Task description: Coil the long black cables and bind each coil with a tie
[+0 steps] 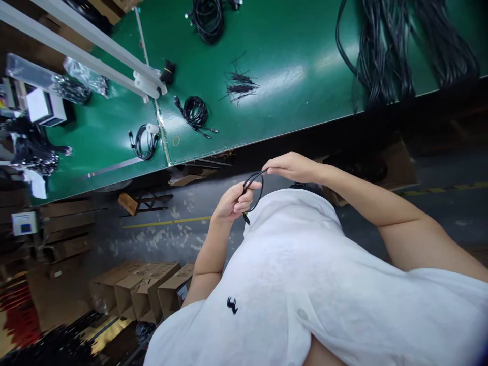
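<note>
A thin black cable [262, 189] hangs in small loops between my two hands, in front of the white shirt and off the table's edge. My left hand [235, 199] is closed around the gathered loops, and a connector end [246, 218] dangles just below its fingers. With its fingertips pinched together, my right hand [292, 166] grips the upper part of the same cable. On the green table [282, 112] beyond my hands lie a coiled black cable [195, 112] with several plugs showing and a loose pile of short black ties [241, 86].
Long black cables [385, 56] drape over the table's edge at right. Another coil [208, 20] lies at the far side, and a smaller coil [145, 142] at left. White posts [102, 51] rise at left. Cardboard boxes [141, 290] and a stool [129, 203] stand on the floor.
</note>
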Action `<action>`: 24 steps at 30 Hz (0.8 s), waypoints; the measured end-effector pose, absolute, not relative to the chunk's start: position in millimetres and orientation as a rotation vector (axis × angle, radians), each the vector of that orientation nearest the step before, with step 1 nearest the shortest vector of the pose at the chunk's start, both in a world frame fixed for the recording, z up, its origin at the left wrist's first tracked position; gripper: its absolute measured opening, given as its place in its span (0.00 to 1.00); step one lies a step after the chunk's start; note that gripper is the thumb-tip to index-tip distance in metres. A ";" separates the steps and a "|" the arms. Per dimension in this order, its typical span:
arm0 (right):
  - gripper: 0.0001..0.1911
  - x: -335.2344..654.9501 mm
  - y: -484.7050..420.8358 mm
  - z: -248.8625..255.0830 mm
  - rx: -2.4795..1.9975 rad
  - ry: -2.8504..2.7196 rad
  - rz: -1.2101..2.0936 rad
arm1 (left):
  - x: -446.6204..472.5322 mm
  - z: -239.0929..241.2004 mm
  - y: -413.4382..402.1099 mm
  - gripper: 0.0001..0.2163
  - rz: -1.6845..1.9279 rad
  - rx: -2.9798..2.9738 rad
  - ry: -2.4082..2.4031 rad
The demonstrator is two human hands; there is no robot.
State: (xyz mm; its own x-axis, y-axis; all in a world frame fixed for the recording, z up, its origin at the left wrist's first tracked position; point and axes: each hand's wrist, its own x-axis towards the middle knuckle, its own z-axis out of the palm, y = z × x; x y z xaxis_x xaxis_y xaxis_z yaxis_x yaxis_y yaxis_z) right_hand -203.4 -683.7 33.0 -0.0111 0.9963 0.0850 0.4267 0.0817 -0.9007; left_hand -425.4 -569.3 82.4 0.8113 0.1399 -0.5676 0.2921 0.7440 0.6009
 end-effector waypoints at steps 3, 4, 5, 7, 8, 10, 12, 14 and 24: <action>0.18 -209.5 -668.4 54.6 -1.482 -1.721 0.781 | -417.1 79.8 -573.3 0.15 -0.134 0.735 0.578; 0.17 -210.1 -666.1 57.8 -1.496 -1.738 0.764 | -415.5 79.8 -573.3 0.14 -0.146 0.724 0.571; 0.17 -209.4 -663.8 58.9 -1.497 -1.746 0.762 | -414.4 80.1 -573.0 0.13 -0.149 0.711 0.572; 0.17 -202.8 -658.1 53.6 -1.469 -1.720 0.797 | -414.2 81.6 -571.4 0.12 -0.135 0.675 0.603; 0.18 -196.6 -655.3 46.0 -1.447 -1.681 0.828 | -415.1 82.9 -569.9 0.13 -0.115 0.652 0.627; 0.21 -179.5 -653.8 19.2 -1.447 -1.536 0.883 | -419.0 86.9 -565.1 0.17 -0.011 0.605 0.669; 0.24 -160.2 -663.4 -19.5 -1.576 -1.335 0.880 | -424.5 92.7 -557.0 0.18 0.213 0.567 0.689; 0.25 -146.1 -685.7 -58.9 -1.814 -1.205 0.834 | -429.8 99.1 -546.3 0.17 0.493 0.532 0.682; 0.20 -218.7 -740.8 24.7 -1.541 -2.239 0.706 | -413.6 79.7 -533.6 0.12 0.222 0.789 0.735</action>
